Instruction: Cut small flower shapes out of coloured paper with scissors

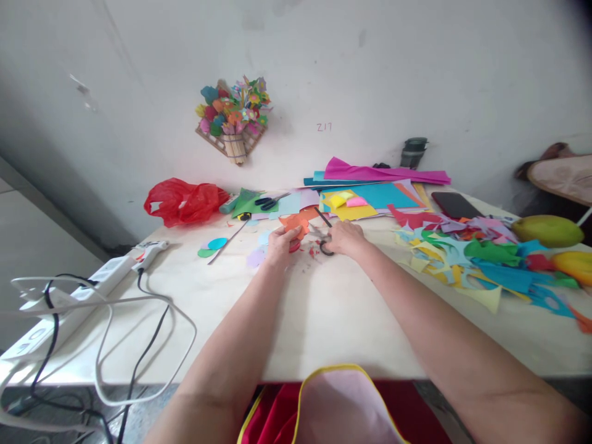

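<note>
Near the middle of the table, my left hand [279, 245] pinches a wavy-edged orange piece of craft sheet [298, 226]. A small red piece [295, 246] shows just under its fingers. My right hand [345, 238] is closed around scissors [326, 248]; a black handle loop shows below the fingers, and the blades point toward the orange piece. A dark thin stick [322, 216] reaches up from beside the right fingertips; whether the hand touches it cannot be made out. Tiny red scraps [312, 252] lie on the table between the hands.
Colourful offcuts [467, 253] are heaped at right, near a phone [456, 205] and green-yellow fruit [548, 231]. Craft sheets [398, 196] and a second pair of scissors [267, 202] lie behind my hands. A red bag [185, 202], power strip [108, 274] and loose cables [111, 300] are at left.
</note>
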Motion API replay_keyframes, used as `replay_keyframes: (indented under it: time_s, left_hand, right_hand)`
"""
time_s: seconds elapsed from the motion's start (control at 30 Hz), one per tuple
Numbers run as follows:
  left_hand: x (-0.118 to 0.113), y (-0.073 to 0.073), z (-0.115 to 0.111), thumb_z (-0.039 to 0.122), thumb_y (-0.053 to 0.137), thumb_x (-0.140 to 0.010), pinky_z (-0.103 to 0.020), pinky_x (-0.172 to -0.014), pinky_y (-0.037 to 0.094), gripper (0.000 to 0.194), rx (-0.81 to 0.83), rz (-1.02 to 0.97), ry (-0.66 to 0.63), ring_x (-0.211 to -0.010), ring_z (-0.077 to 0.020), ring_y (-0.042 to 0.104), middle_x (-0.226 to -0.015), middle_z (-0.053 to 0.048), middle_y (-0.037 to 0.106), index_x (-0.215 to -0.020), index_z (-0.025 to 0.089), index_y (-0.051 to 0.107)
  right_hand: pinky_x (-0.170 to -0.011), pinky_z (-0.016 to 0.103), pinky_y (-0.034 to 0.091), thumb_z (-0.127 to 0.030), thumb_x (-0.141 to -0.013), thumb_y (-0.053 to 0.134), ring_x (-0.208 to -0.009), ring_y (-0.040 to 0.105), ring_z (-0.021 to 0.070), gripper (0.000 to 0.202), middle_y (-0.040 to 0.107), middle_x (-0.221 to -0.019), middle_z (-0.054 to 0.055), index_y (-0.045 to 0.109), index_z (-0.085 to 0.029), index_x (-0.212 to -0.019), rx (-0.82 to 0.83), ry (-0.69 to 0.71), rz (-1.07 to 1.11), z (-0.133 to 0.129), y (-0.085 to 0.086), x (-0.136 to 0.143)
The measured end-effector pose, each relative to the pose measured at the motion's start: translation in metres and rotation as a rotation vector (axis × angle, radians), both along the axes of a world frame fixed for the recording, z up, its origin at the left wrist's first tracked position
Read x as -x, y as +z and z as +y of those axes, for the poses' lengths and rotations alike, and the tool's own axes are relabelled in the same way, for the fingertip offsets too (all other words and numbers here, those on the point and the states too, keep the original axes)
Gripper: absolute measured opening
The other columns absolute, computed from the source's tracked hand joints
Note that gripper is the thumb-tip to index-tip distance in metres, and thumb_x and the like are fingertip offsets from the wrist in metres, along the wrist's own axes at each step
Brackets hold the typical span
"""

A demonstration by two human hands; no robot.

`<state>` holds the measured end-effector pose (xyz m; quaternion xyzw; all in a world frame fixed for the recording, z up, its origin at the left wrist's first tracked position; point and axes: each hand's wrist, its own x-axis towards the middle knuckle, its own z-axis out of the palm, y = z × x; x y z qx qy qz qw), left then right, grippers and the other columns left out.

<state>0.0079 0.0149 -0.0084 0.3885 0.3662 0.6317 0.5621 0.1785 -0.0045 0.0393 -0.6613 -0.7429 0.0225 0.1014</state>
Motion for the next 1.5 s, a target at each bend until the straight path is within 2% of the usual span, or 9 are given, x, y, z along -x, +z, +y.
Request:
replay_keyframes:
  time_s: [0.07, 0.13, 0.23, 0.3, 0.37, 0.6, 1.1, 1.5]
  left_hand:
    - [0.001, -0.001, 0.001, 0.028, 0.088, -0.049, -0.025, -0.058, 0.047, 0.033, -0.003, 0.014, 0.0, -0.06, -0.013, 0.063, -0.07, -0.006, 0.069, -0.069, 0.014, 0.068]
    - [0.001, -0.002, 0.001, 0.029, 0.088, -0.049, -0.025, -0.057, 0.046, 0.032, -0.01, 0.036, -0.008, -0.059, -0.0128, 0.062, -0.067, -0.005, 0.067, -0.068, 0.014, 0.067]
    - [0.0, -0.002, 0.0, 0.031, 0.088, -0.049, -0.025, -0.056, 0.045, 0.032, -0.013, 0.073, -0.012, -0.058, -0.013, 0.06, -0.063, -0.004, 0.065, -0.067, 0.014, 0.068]
    - [-0.001, 0.0, -0.003, 0.033, 0.089, -0.048, -0.026, -0.059, 0.047, 0.034, -0.009, 0.086, -0.017, -0.06, -0.0138, 0.061, -0.066, -0.004, 0.067, -0.068, 0.013, 0.07]
    - [-0.003, 0.002, -0.005, 0.034, 0.09, -0.045, -0.028, -0.064, 0.049, 0.038, -0.004, 0.086, -0.037, -0.063, -0.0149, 0.063, -0.071, -0.007, 0.07, -0.07, 0.013, 0.072]
    - [-0.004, 0.005, -0.008, 0.037, 0.093, -0.04, -0.03, -0.068, 0.052, 0.044, 0.023, 0.087, -0.047, -0.066, -0.0162, 0.065, -0.074, -0.008, 0.072, -0.071, 0.013, 0.073]
    - [-0.005, 0.004, -0.009, 0.032, 0.091, -0.045, -0.029, -0.069, 0.052, 0.038, 0.008, 0.078, -0.071, -0.068, -0.0164, 0.066, -0.075, -0.008, 0.071, -0.072, 0.013, 0.072]
    - [-0.006, -0.008, 0.0, 0.035, 0.089, -0.053, -0.025, -0.055, 0.042, 0.032, -0.082, 0.165, -0.038, -0.057, -0.0123, 0.057, -0.062, -0.002, 0.064, -0.068, 0.014, 0.071]
  right_hand:
    - [-0.085, 0.035, 0.05, -0.031, -0.079, 0.071, -0.115, 0.064, 0.0329, 0.021, 0.073, -0.116, 0.014, 0.08, -0.019, -0.095, -0.063, 0.005, 0.159, 0.001, 0.0, 0.001]
    - [-0.073, 0.03, 0.052, -0.029, -0.083, 0.067, -0.096, 0.07, 0.0263, 0.016, 0.077, -0.099, 0.01, 0.08, -0.019, -0.083, -0.06, -0.002, 0.443, 0.003, -0.001, 0.002]
    - [-0.05, 0.021, 0.044, -0.02, -0.084, 0.066, -0.066, 0.066, 0.015, 0.015, 0.075, -0.075, 0.006, 0.076, -0.016, -0.074, 0.061, 0.001, 0.929, 0.004, -0.001, 0.005]
    - [-0.043, 0.018, 0.04, -0.015, -0.082, 0.068, -0.059, 0.062, 0.0112, 0.011, 0.073, -0.071, 0.005, 0.074, -0.014, -0.072, 0.142, -0.003, 1.156, 0.002, 0.0, 0.007]
    - [-0.042, 0.016, 0.039, -0.013, -0.079, 0.073, -0.057, 0.061, 0.01, 0.009, 0.073, -0.068, 0.005, 0.072, -0.013, -0.071, 0.198, -0.006, 1.273, 0.001, 0.001, 0.009]
    - [-0.04, 0.014, 0.04, -0.006, -0.077, 0.073, -0.052, 0.061, 0.0087, 0.014, 0.07, -0.061, 0.003, 0.07, -0.012, -0.065, 0.241, -0.011, 1.367, 0.004, -0.005, 0.01]
    - [-0.039, 0.015, 0.038, -0.003, -0.073, 0.07, -0.047, 0.062, 0.0098, 0.015, 0.069, -0.055, 0.004, 0.067, -0.011, -0.062, 0.257, -0.032, 1.414, 0.004, -0.006, 0.012]
    - [-0.039, 0.016, 0.04, -0.003, -0.075, 0.061, -0.047, 0.064, 0.0115, 0.015, 0.065, -0.049, 0.004, 0.062, -0.012, -0.062, 0.31, -0.123, 1.543, -0.002, -0.001, 0.016]
